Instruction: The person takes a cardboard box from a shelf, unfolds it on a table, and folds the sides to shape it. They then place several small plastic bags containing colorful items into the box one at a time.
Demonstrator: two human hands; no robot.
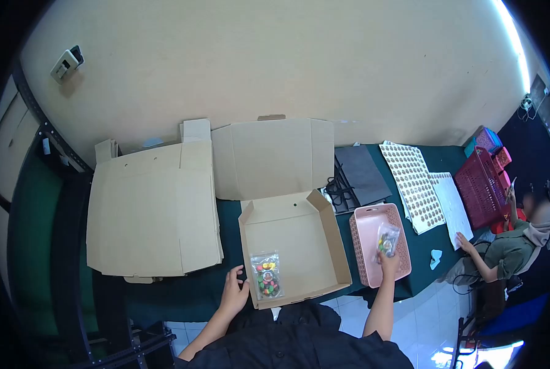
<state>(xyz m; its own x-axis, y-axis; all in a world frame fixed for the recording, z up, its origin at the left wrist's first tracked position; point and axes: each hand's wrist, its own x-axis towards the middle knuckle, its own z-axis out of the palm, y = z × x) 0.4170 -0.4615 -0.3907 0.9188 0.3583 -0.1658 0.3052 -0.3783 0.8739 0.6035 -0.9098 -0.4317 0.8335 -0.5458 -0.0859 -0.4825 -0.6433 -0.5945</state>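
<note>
Seen from above, a person's right hand is grasping a clear, glossy plastic packet of small colourful pieces, holding it over a pink, rectangular plastic basket with perforated sides; whether the packet is touching the basket I cannot tell. The left hand is resting with fingers loosely bent, grasping nothing visible, just beside the left wall of a shallow, open box of smooth brown cardboard. Inside the box, a second packet is lying flat near the front left corner, showing rounded red, yellow and green pieces through its film. Behind the box, a broad, creased cardboard panel is standing near the wall, and to its left flat cardboard sheets are lying stacked. Dark green cloth is covering the counter. Beyond the basket, flat black folders with cords and sheets of round brown stickers are lying near a maroon lattice crate. At far right, a co-worker is resting one hand on white paper.
</note>
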